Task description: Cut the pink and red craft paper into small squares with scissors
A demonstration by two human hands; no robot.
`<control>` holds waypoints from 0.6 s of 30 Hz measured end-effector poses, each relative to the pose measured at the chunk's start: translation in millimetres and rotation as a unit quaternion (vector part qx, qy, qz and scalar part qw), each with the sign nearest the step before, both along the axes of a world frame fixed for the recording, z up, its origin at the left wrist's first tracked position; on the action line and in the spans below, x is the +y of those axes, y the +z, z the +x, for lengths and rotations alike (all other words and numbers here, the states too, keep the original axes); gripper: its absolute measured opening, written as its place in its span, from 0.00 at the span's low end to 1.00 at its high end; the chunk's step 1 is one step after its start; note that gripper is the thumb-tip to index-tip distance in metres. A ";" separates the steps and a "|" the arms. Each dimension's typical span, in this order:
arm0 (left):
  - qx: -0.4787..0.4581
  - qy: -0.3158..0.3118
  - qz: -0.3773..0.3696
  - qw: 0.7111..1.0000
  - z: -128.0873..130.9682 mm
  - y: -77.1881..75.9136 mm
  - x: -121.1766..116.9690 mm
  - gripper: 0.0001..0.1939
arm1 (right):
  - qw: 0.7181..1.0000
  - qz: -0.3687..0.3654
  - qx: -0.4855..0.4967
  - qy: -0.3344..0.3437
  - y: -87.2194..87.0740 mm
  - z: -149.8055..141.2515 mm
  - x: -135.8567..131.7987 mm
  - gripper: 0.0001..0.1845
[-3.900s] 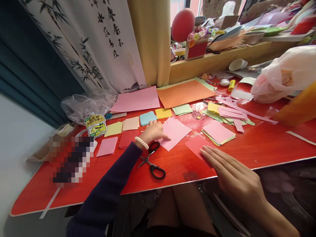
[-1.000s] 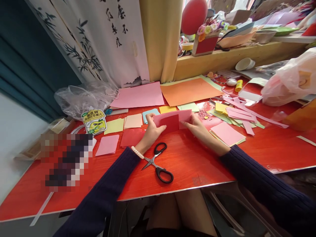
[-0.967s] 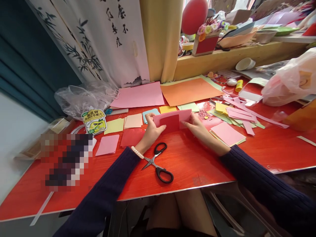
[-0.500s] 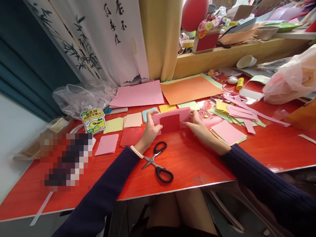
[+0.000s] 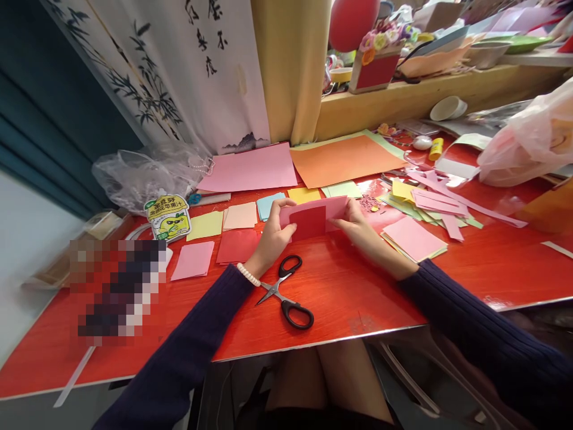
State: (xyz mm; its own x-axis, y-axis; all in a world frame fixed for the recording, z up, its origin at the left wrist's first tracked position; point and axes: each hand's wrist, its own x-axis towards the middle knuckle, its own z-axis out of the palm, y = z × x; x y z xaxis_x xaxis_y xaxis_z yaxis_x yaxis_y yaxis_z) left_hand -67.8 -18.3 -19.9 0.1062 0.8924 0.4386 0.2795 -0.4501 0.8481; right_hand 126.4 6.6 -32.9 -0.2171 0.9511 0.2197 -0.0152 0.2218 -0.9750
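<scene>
My left hand (image 5: pixel 273 235) pinches the left end of a pink paper (image 5: pixel 336 206). The right end of the same paper is between the thumb and fingers of my right hand (image 5: pixel 357 227). A dark red rectangle (image 5: pixel 308 222) shows on the side facing me; I cannot tell whether it is a separate sheet. Both hands hold the paper upright just above the red table (image 5: pixel 340 286). Scissors (image 5: pixel 274 291) with black handles lie with blades apart near my left wrist. Small stacks of red paper (image 5: pixel 237 246) and peach paper (image 5: pixel 240 216) lie left of my left hand.
Large pink (image 5: pixel 250 167) and orange (image 5: pixel 349 160) sheets lie at the back. To the right are a pink-topped paper stack (image 5: pixel 415 237), paper scraps (image 5: pixel 439 203) and a plastic bag (image 5: pixel 528 137). A yellow-green packet (image 5: pixel 169 218) stands at left. The table's front edge (image 5: pixel 322 345) runs before my lap.
Both hands keep hold of the pink paper in nearly the same spot, with only a very slight shift. The view has moved a little; the scissors and stacks have stayed put.
</scene>
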 end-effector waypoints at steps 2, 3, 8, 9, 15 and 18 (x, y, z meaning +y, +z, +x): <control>0.002 0.001 0.001 1.000 0.2 -0.2 0.5 0.20 | 1.000 0.000 -0.004 0.006 2.5 -0.1 -1.7 0.12; 0.003 0.001 0.003 1.000 0.5 0.1 0.6 0.20 | 1.000 0.000 -0.007 0.014 3.6 0.0 -2.3 0.11; 0.006 0.001 0.014 1.000 1.4 2.1 0.7 0.20 | 0.999 0.002 -0.019 0.033 6.7 0.7 -3.6 0.10; 0.010 0.002 0.016 1.000 1.3 2.0 0.9 0.20 | 0.999 0.006 -0.019 0.029 6.5 0.8 -3.3 0.10; 0.017 0.024 0.057 0.998 0.5 -3.3 2.9 0.24 | 0.999 0.029 -0.002 0.030 2.3 1.1 1.8 0.09; 0.020 0.045 0.064 0.997 0.3 -7.5 2.4 0.25 | 0.999 0.032 0.012 0.035 1.5 1.0 3.4 0.09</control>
State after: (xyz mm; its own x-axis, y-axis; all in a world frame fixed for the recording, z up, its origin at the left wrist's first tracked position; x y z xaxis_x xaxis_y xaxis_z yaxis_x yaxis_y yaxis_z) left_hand -67.5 -15.9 -27.4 0.0478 0.8364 0.5460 0.3565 -0.5249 0.7729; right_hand 127.4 10.0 -31.4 -0.2772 0.9171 0.2865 -0.0567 0.2820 -0.9577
